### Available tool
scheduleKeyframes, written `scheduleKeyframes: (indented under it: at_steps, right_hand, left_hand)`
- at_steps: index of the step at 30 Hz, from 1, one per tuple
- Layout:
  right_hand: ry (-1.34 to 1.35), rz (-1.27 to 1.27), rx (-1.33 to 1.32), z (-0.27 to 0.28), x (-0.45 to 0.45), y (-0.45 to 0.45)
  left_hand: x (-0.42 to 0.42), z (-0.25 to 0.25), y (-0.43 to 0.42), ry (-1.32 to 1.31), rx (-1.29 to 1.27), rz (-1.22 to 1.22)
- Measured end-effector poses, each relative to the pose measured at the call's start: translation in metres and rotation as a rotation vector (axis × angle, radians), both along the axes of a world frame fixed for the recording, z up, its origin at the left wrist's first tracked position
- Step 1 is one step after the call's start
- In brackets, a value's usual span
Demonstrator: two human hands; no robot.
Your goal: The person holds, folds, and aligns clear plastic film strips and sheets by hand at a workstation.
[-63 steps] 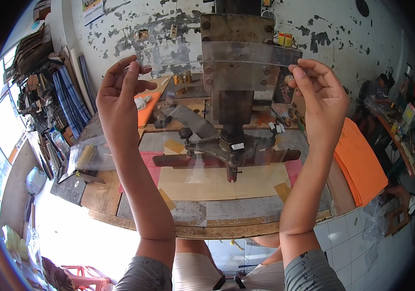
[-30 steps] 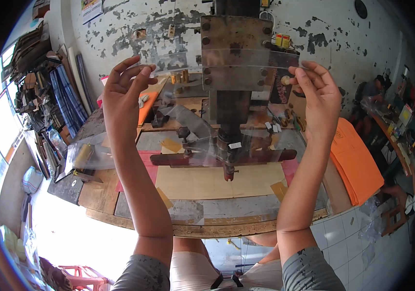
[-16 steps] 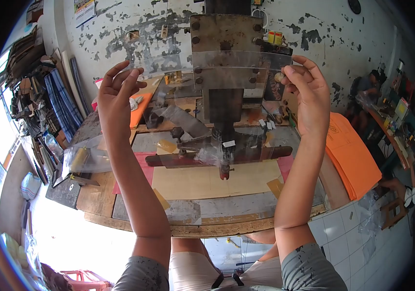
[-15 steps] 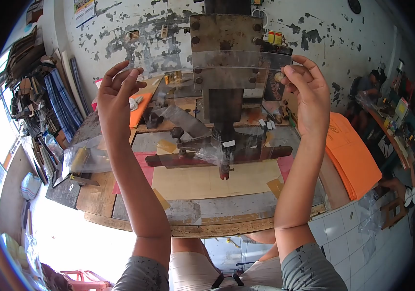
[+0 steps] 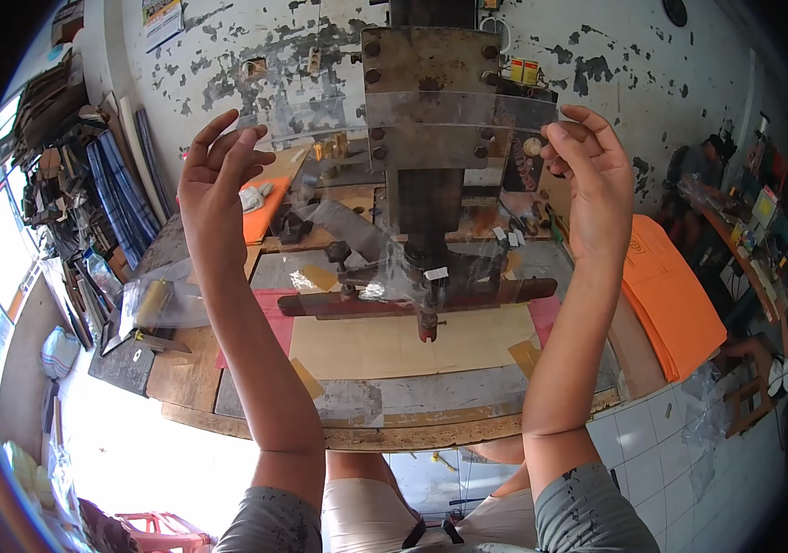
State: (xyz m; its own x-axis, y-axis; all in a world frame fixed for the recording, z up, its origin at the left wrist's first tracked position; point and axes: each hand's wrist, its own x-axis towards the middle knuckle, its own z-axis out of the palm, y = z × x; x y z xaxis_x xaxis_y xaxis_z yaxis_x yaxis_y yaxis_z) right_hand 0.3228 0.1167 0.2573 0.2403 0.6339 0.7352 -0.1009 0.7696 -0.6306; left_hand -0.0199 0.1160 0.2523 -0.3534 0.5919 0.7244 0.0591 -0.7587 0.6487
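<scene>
While the thumb and fingers of the left hand (image 5: 213,175) were closed in a light pinch near one upper end of a thin, transparent plastic sheet (image 5: 431,111), the right hand (image 5: 594,175) pinched the other end similarly. Both were raised wide apart, seemingly so that the sheet was spread without folds. It hung before a dark brown, bolted metal press (image 5: 426,66). Below lay a cream, rectangular flat board (image 5: 385,350); brown tape (image 5: 526,357) at its corner probably fixed it.
</scene>
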Motion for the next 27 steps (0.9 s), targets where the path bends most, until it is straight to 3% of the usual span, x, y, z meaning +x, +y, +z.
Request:
scheduleKeyframes:
  at_steps: [16, 22, 27]
  right_hand:
    - [0.052, -0.045, 0.112, 0.002, -0.007, -0.008]
    - [0.018, 0.049, 0.224, 0.001, -0.021, -0.021]
    - [-0.226, 0.117, 0.431, 0.001, -0.062, -0.052]
  left_hand:
    - [0.008, 0.003, -0.014, 0.013, 0.046, -0.123]
    - [0.025, 0.008, -0.029, 0.029, 0.057, -0.216]
    - [0.063, 0.014, -0.061, 0.123, 0.085, -0.267]
